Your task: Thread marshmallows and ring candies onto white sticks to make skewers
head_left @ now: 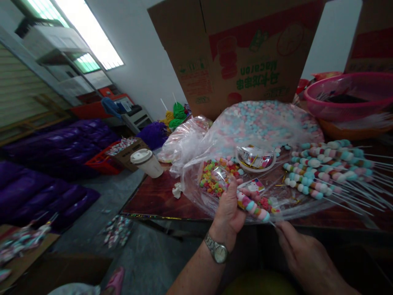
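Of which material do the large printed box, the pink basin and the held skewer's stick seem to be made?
Large printed box: matte brown cardboard, by its flat, printed panels.
Pink basin: probably plastic, slightly glossy, by its smooth, evenly pink rim.
Held skewer's stick: pale and thin, perhaps plastic or paper; too little shows to decide.

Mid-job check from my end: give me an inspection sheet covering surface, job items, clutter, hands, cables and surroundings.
Surface: reddish-brown table, partly under clear plastic.
Job items: candy skewer in hand; skewer pile on the right; large bag of pink and blue candies behind; ring-shaped candies.
Clutter: lidded cup and crumpled tissue on the left; round tub holding packets.
Hands: left hand holds the skewer; right hand at its stick end, grip unclear.
Cables: nothing seen.
Surroundings: cardboard box behind the bag; pink basket on the right; purple bundles at far left.
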Motion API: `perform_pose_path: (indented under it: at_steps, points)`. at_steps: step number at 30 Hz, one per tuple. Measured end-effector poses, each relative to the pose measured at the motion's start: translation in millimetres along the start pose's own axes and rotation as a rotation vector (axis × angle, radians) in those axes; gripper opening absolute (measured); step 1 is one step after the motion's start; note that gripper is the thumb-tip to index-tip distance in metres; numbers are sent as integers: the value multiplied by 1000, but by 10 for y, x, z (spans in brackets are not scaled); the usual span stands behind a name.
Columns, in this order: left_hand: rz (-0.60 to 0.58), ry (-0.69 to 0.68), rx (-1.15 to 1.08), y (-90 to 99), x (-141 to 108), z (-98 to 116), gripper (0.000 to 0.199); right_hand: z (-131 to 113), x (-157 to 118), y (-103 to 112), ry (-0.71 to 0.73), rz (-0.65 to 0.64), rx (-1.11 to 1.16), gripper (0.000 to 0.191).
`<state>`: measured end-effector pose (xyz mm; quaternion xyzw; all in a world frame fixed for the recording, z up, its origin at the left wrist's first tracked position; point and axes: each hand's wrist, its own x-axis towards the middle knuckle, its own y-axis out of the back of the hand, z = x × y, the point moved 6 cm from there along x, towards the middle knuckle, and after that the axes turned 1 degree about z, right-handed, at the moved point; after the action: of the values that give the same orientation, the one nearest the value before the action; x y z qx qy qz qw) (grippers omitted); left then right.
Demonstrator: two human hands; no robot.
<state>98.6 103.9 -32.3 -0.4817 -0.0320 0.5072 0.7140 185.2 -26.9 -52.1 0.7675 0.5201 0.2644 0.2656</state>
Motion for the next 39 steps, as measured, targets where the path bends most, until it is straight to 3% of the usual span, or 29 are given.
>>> perform_pose_path:
  at_steps: [3, 5, 7, 10, 14, 18, 21, 24, 27, 31, 35, 39]
  points:
    - [52, -19, -3, 31, 28, -24, 41, -43, -19, -46, 167, 116, -375, 27]
    - [62, -12, 16, 40, 39, -57, 44, -134, -28, -102, 283, 93, -398, 26]
    - [60, 0, 56, 42, 34, -101, 46, -210, -5, -135, 305, -4, -260, 23]
    - [41, 17, 61, 34, 3, -169, 48, -244, 76, -115, 156, -108, 71, 23]
    - [-41, 32, 14, 4, -8, -121, 45, -181, 126, -63, 27, -58, 257, 28]
    - [-64, -16, 66, 32, 57, 121, 30, -130, 111, -34, 0, -69, 260, 30]
    - [-67, -18, 133, 47, 95, 186, 27, -156, 132, 21, -8, -81, 302, 32]
    - [-31, -72, 116, 49, 93, 122, 30, -135, 153, 15, -2, -56, 272, 31]
    - [22, -91, 36, 47, 70, -39, 34, -62, 132, -126, 60, -40, 90, 26]
    - [33, -22, 31, 77, 70, -143, 37, -4, 89, -262, 116, -22, -85, 25]
    - [-115, 20, 83, 120, 109, 63, 31, -31, 106, -148, 20, -153, 203, 28]
    - [-286, -33, -11, 76, 115, 282, 35, -26, 92, -91, -193, -376, 560, 33]
